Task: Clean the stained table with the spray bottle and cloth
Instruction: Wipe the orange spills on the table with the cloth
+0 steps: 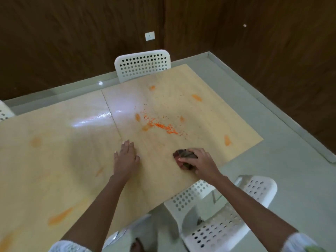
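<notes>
A light wooden table (60, 160) carries orange smears and a patch of orange crumbs (161, 125) near its middle right. My right hand (198, 161) presses a dark bunched cloth (182, 155) onto the tabletop, just below the crumbs. My left hand (126, 157) lies flat on the table with fingers together, palm down, holding nothing. Orange smears show at the far right (227, 140), at the near left (61, 216) and at the back (196, 97). No spray bottle is in view.
A white perforated chair (142, 65) stands at the table's far side. Another white chair (227, 215) stands at the near right, close to my right arm. Part of a third chair (4, 111) shows at the left edge. Dark wood walls enclose the grey floor.
</notes>
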